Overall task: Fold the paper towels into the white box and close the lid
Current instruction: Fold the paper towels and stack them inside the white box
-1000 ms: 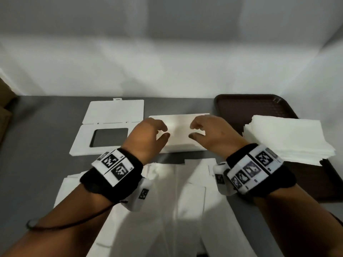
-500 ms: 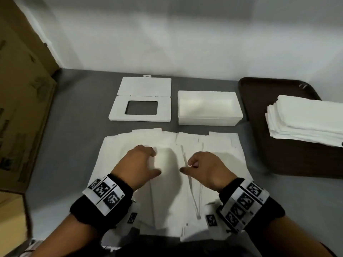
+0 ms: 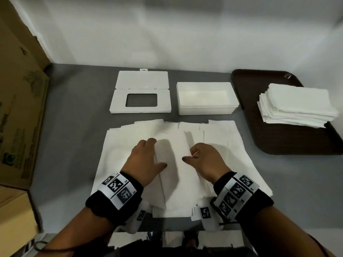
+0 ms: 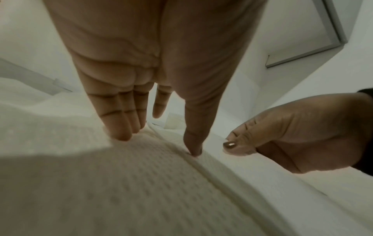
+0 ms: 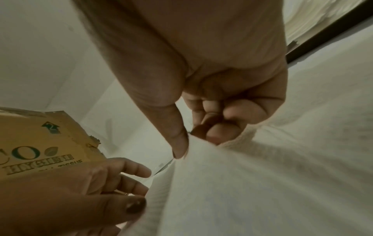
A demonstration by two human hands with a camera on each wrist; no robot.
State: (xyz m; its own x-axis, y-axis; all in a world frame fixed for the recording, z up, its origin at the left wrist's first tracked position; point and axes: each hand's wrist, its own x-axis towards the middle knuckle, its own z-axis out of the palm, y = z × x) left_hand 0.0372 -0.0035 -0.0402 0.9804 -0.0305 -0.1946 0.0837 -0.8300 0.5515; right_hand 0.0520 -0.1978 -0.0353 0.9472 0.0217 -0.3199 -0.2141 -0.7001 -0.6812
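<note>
Several white paper towels (image 3: 219, 145) lie overlapped on the grey table in front of me. My left hand (image 3: 148, 156) rests flat on them, with straight fingers and thumb pressing along a raised fold (image 4: 201, 167). My right hand (image 3: 190, 154) is beside it, fingers curled, and pinches the edge of a towel flap (image 5: 232, 175) between thumb and fingers. Behind the towels stands the open white box (image 3: 205, 109), which looks empty. To its left lies the white lid (image 3: 118, 101) with a rectangular window and its flap folded back.
A dark brown tray (image 3: 278, 141) at the right holds a stack of folded white towels (image 3: 297, 104). Cardboard boxes (image 3: 18, 108) stand along the left edge. A white wall runs behind the table. Bare grey table shows left and right of the spread towels.
Both hands have come back from near the white box to the spread towels. The right hand now pinches a flap and the left presses the fold.
</note>
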